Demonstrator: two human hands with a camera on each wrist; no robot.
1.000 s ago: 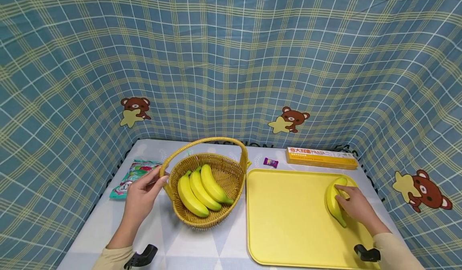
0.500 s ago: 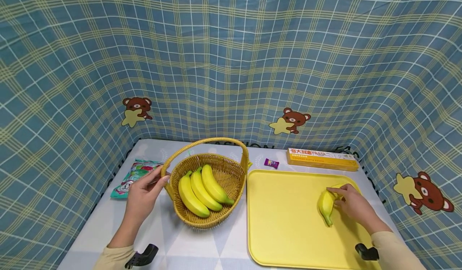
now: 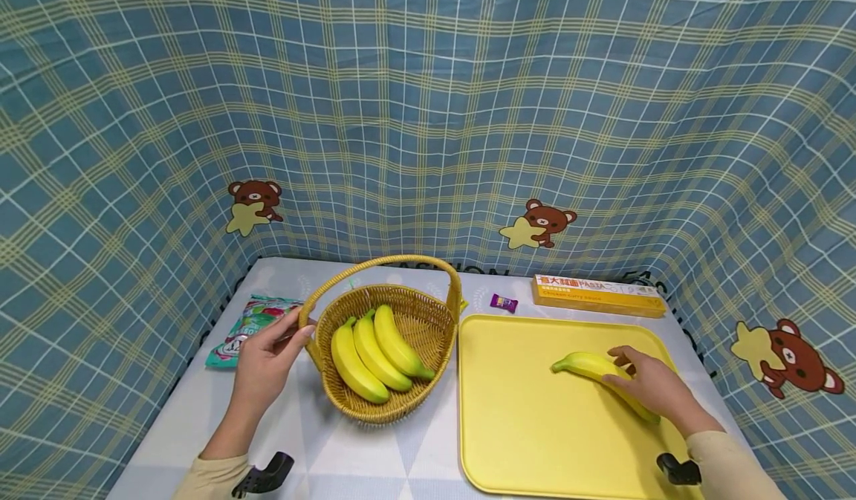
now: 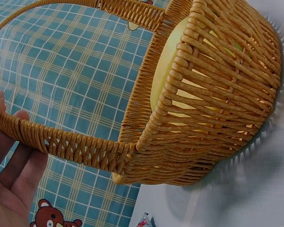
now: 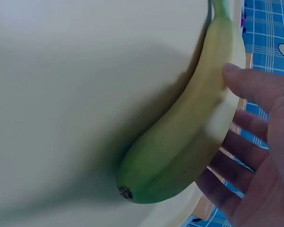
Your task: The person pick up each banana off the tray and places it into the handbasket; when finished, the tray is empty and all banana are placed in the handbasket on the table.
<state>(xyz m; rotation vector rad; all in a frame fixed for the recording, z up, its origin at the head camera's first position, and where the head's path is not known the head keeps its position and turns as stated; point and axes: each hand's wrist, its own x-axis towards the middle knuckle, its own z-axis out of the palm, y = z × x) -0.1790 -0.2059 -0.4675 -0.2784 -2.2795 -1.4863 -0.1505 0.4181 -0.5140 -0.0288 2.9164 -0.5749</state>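
Observation:
In the head view my left hand (image 3: 261, 370) grips one side of the handle (image 3: 381, 261) of a wicker basket (image 3: 424, 318), which leans toward me. Three yellow bananas (image 3: 376, 353) lie side by side inside it. The left wrist view shows the fingers wrapped at the handle (image 4: 75, 146) and a banana's yellow through the weave. On the right, my right hand (image 3: 652, 382) holds a single banana (image 3: 582, 364) over the yellow tray (image 3: 521, 418), stem pointing left. Seen from the right wrist, the thumb presses one side of this banana (image 5: 180, 137), the fingers partly hidden behind it.
A teal snack bag (image 3: 244, 329) lies left of the basket, partly behind my left hand. Behind the tray are a small purple-wrapped sweet (image 3: 504, 303) and a long pasta box (image 3: 595, 296). Plaid cloth (image 3: 428, 114) encloses the table's back and sides.
The banana at my right hand has turned from pointing toward me to lying diagonally, stem to the left. The right hand shifted slightly with it. Left hand and basket stay put.

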